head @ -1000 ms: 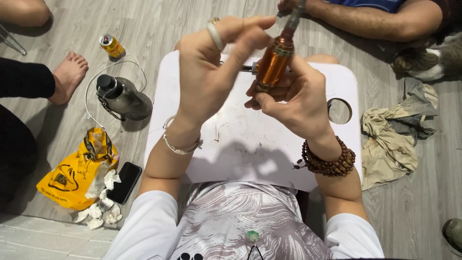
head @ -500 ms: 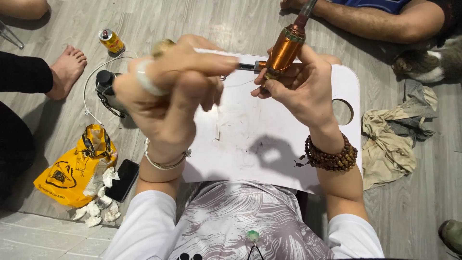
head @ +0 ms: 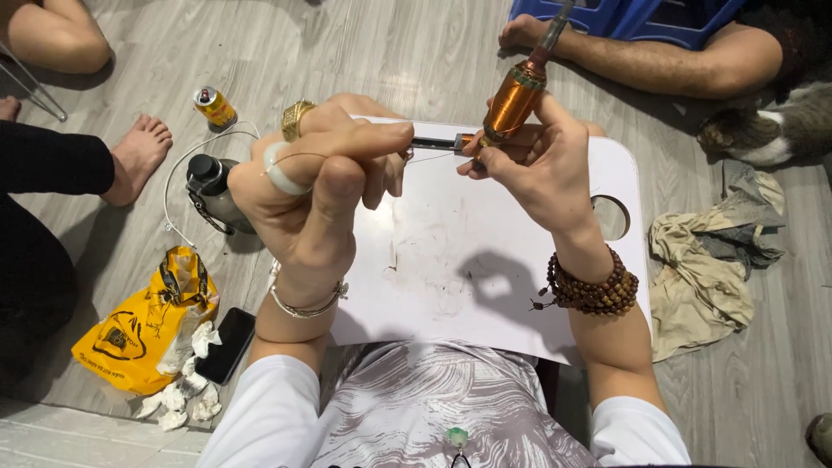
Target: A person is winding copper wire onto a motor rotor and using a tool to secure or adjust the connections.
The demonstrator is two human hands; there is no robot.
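Head view, right hand: the right hand (head: 539,165) is raised over the white counter (head: 485,277); its grip is closed around the lower end of a motor armature (head: 513,97), thumb and fingertips pinching it.
Armature: wound with copper-coloured wire, a grey steel shaft sticking out of the top; it is tilted, top end leaning away to the right, held in the air above the far edge of the counter.
Left hand: the left hand (head: 325,186) is curled into a loose fist just left of the armature, thumb and forefinger pinched narrow on a thin copper wire (head: 433,157) that runs across to the base of the armature.
Left hand wear: a gold ring (head: 295,120), a pale band (head: 279,171) on the thumb, a silver bracelet (head: 305,303) at the wrist.
Right wrist: a bracelet of brown wooden beads (head: 594,291).
Counter: a small white lap tray with scuffs and dark marks, a round hole (head: 611,217) near its right edge; it lies across the person's lap.
Floor, left side: a dark bottle (head: 215,192) inside a loop of white cord, a small yellow can (head: 215,107), a yellow plastic bag (head: 143,325), crumpled white tissues (head: 186,399), a black phone (head: 224,346).
Floor, right side: a heap of beige and grey rags (head: 706,277).
Other people: a bare foot (head: 137,156) at the left; a forearm (head: 685,59) at the top right.
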